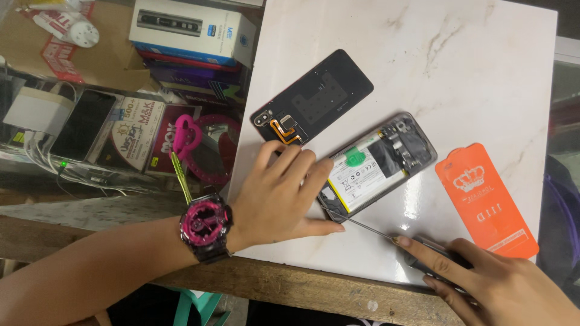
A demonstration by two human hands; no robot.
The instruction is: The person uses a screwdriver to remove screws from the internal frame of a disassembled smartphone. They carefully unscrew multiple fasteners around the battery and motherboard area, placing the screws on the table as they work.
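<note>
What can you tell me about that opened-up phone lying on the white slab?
The opened phone lies flat and slantwise on the white marble-look slab, its back cover off. Inside show a white-labelled battery with a green sticker, dark shielding and small parts at the upper end, all in a grey frame. The left hand presses on its lower end, while the right hand holds a thin metal tool whose tip meets the lower corner.

A phone repair shop: stacked phone boxes [192, 30] and chargers [36, 111] crowd a glass counter [90, 175] beside the worktop.
</note>
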